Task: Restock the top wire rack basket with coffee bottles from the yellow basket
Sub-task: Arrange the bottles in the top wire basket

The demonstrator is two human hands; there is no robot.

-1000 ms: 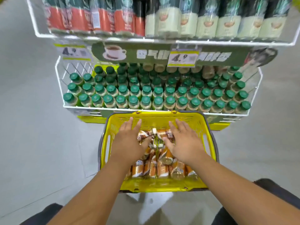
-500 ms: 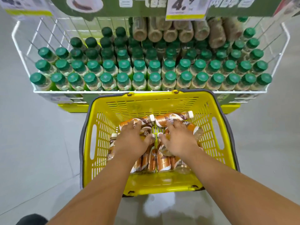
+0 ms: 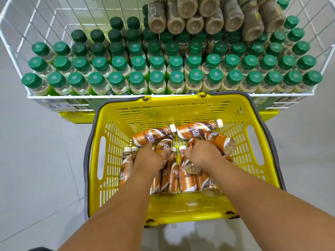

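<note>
Restocking stands at the pick-up step: a person reaches both arms down into the yellow basket [image 3: 183, 109] on the floor, where the coffee bottles [image 3: 174, 176] lie heaped on their sides, brown-and-orange labels up, white caps pointing mostly away. Beyond the hands, pressed against the basket's far rim, a white wire rack basket [image 3: 16, 57] holds upright rows of green-capped bottles [image 3: 155, 77], with a stack of brown bottles [image 3: 194, 24] lying bottoms-out above its rear rows; the top basket that the task names is out of view overhead. The left hand [image 3: 151, 157] curls its fingers round one bottle [image 3: 163, 145] in the middle of the heap, thumb along the label. The right hand [image 3: 204, 153], just beside it, closes over another bottle [image 3: 188, 144], though the fingers are tucked under and the exact hold is hard to read. Two more bottles lie crosswise just past the knuckles, and one [image 3: 220, 140] rests touching the right hand's outer side. The next move likely calls for lifting both bottles clear of the pile, then raising them well above the green caps. Loose neighbours may roll as the grasped bottles come free, and the rack's front edge overhangs the lifting path.
</note>
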